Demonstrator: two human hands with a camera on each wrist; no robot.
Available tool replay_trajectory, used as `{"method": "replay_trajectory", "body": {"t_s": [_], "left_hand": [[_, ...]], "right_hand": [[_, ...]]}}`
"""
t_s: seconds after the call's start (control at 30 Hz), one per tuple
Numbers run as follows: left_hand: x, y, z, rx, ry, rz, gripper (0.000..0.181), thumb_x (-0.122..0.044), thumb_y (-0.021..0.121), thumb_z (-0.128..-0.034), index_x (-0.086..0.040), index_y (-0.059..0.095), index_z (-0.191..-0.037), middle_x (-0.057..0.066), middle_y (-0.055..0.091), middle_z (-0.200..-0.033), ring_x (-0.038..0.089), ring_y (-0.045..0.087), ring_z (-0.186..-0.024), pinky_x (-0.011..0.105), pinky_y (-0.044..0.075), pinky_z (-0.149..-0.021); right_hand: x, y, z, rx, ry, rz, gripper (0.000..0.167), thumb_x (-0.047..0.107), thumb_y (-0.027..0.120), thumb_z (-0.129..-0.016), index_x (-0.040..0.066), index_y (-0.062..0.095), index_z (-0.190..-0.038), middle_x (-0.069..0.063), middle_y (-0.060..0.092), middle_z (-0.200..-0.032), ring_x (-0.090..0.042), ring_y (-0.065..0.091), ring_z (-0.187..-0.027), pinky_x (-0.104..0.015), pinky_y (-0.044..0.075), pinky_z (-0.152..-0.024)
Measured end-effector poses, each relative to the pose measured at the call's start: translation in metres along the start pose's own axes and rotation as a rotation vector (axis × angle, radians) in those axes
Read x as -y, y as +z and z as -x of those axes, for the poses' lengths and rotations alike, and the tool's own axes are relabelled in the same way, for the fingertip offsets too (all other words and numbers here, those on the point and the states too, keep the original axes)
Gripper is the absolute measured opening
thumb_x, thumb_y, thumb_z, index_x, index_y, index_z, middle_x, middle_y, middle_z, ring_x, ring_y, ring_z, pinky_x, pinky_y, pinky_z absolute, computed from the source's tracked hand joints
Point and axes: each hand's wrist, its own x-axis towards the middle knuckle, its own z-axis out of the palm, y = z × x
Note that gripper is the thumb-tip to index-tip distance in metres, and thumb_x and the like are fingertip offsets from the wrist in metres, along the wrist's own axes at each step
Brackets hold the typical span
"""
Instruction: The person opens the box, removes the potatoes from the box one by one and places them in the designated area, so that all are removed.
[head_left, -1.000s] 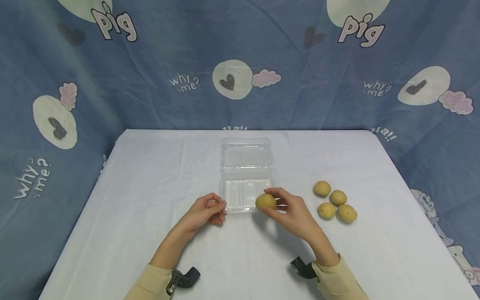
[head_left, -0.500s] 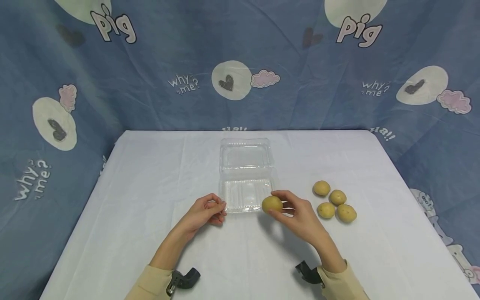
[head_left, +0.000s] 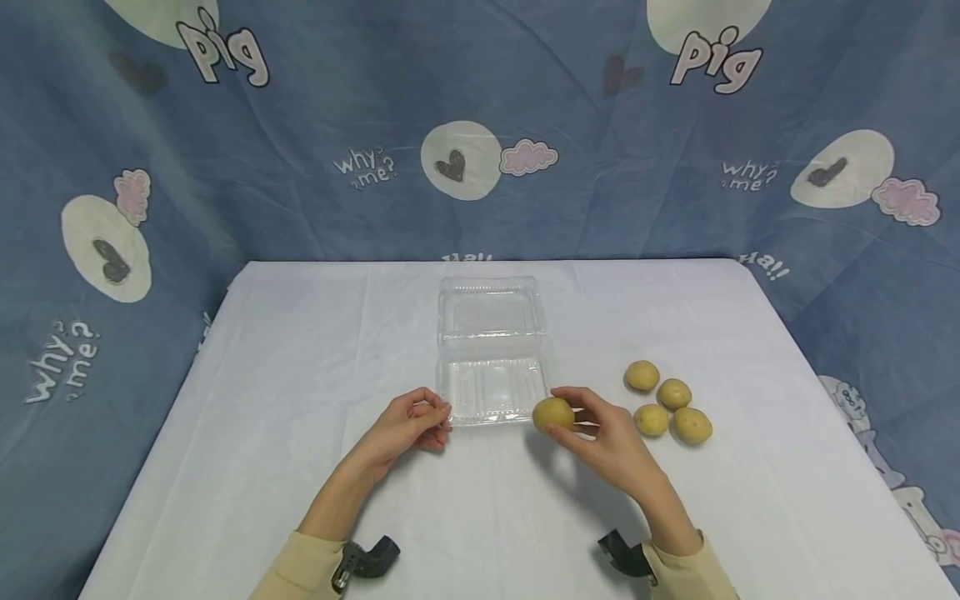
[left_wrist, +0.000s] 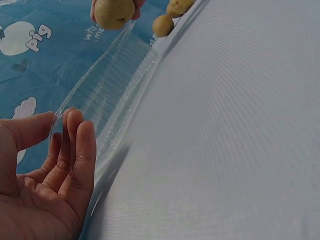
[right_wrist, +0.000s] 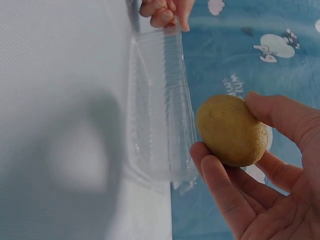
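Observation:
A clear plastic clamshell container [head_left: 491, 390] lies unfolded on the white table, lid half at the back. My left hand [head_left: 408, 429] pinches its front left corner; in the left wrist view the thumb and fingertips meet on the clear rim [left_wrist: 75, 90]. My right hand [head_left: 611, 442] grips a round yellow potato [head_left: 552, 414] between thumb and fingers, by the container's front right corner. The right wrist view shows this potato [right_wrist: 232, 130] held up beside the clear wall, apart from the table. Nothing is visible inside the container.
Several more potatoes [head_left: 675, 395] sit in a loose group on the table, right of my right hand. A blue printed cloth [head_left: 300, 200] hangs behind and at both sides of the white-covered table [head_left: 300, 350].
My right hand has moved to the right with the potato, from over the container's front edge to its front right corner. My left hand stays where it was.

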Motion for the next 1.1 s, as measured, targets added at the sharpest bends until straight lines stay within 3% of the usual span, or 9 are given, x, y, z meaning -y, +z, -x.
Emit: {"method": "replay_trajectory", "body": {"t_s": [1.1], "left_hand": [[0.002,-0.001,-0.001,-0.01,-0.007,-0.002,0.027,-0.022,0.067,-0.0952,-0.001,0.051,-0.101,0.012,0.067,-0.085,0.019,0.065,-0.07,0.034,0.058,-0.068]], "right_hand": [[-0.02,-0.006,0.02,-0.056,0.042,-0.022,0.045,0.006,0.08,-0.082,0.001,0.061,-0.123,-0.013,0.066,-0.115,-0.026,0.065,-0.099,-0.031,0.056,-0.08]]}}
